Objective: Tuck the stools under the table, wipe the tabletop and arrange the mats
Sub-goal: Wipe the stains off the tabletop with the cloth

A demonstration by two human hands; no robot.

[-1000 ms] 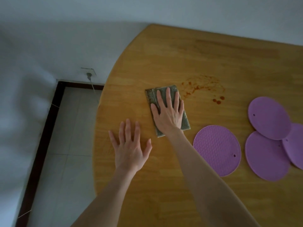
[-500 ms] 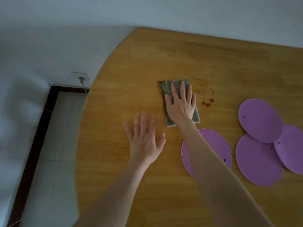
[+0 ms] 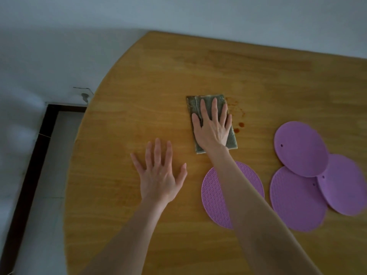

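1. Far left: floor [image 3: 49,155] with a dark skirting strip [image 3: 29,165] is seen beside the bench. A wall socket [image 3: 84,92] is mounted just above the bench's curved edge.
2. Bench [image 3: 139,76]: wooden top, rounded on the left side, set against a pale wall.
3. Left grip [image 3: 158,175]: fully open, fingers straight and spread, palm down. It is laid flat on bare wood and nothing is held. It is placed near the cloth but apart from it.
4. Cloth [image 3: 191,106]: grey-green, folded to a rectangle, lying flat on the bench near the middle.
5. Right grip [image 3: 212,128]: open, fingers straight and slightly spread, pressed flat on top of the cloth. The cloth is not pinched or curled around; most of it is covered by the palm.
6. Stain [image 3: 241,125]: reddish-brown smear and spots on the wood, touching the cloth's right edge.
7. Textured mat [image 3: 214,195]: round, purple, patterned side up, near the cloth's near end, partly hidden by the right forearm.
8. Three more purple mats are grouped at the right. The upper mat [image 3: 299,147] is laid over the edges of the lower mat [image 3: 296,201] and the rightmost mat [image 3: 345,185]. Those two overlap each other as well.
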